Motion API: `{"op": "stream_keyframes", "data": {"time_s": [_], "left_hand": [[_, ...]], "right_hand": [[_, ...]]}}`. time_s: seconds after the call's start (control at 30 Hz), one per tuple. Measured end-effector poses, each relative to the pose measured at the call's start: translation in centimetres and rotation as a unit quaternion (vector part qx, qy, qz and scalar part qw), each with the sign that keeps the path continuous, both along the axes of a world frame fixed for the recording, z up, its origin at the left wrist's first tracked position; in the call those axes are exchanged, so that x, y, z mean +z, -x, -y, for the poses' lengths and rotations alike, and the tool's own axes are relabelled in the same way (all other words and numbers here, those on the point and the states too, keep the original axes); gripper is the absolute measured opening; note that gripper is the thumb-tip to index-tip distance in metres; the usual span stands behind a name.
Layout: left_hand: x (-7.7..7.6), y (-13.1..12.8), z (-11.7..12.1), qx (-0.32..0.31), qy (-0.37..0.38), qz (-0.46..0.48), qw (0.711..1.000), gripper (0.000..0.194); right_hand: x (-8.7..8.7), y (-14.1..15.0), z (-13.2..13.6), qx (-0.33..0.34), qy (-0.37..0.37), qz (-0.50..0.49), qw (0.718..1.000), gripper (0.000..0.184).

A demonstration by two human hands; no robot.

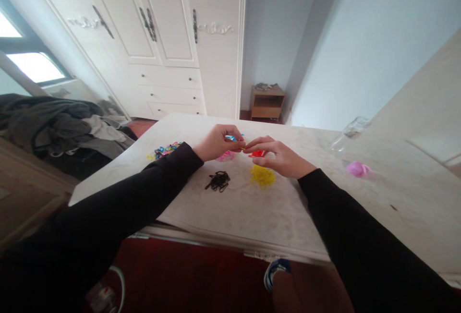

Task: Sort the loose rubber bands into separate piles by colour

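Note:
My left hand (222, 141) is closed in a pinch above the table, a small yellow rubber band (243, 149) at its fingertips. From the right, my right hand (283, 158) reaches toward it. Its index fingertip is at the band, while the thumb stands apart. Below the hands are loose piles sorted by colour: black bands (218, 181), yellow bands (262, 176), red bands (256, 153) and pink bands (226, 156). Behind my left fingers some blue bands (230, 138) show, partly hidden. A mixed-colour pile (166, 150) sits near my left wrist.
The pale table (230, 217) bears a clear glass bottle or jar (349, 134) and a pink bundle (358, 169) on the right. Dark clothes (54, 126) are heaped at left. A white wardrobe (169, 82) and a small wooden cabinet (267, 102) stand beyond.

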State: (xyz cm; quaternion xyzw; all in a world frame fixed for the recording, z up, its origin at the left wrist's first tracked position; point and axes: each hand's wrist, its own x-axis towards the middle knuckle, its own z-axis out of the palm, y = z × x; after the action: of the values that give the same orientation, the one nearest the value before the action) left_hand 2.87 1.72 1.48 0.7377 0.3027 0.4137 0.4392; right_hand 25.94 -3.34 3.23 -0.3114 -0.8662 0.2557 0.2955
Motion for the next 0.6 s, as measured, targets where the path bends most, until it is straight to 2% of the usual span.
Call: {"op": "stream_keyframes", "data": {"time_s": [0.3,0.47,0.6], "left_hand": [[0.08,0.09,-0.16,0.006,-0.016,-0.007,1.000,0.036],[-0.12,0.08,-0.39,0.010,-0.029,-0.011,0.999,0.032],[0.01,0.08,-0.28,0.016,-0.043,-0.011,0.999,0.030]], "right_hand": [[0.66,-0.22,0.12,-0.040,0.057,-0.063,0.996,0.024],[0.87,-0.69,-0.09,-0.054,0.094,-0.089,0.990,0.035],[0.62,-0.92,-0.28,-0.037,0.111,-0.085,0.990,0.040]]}}
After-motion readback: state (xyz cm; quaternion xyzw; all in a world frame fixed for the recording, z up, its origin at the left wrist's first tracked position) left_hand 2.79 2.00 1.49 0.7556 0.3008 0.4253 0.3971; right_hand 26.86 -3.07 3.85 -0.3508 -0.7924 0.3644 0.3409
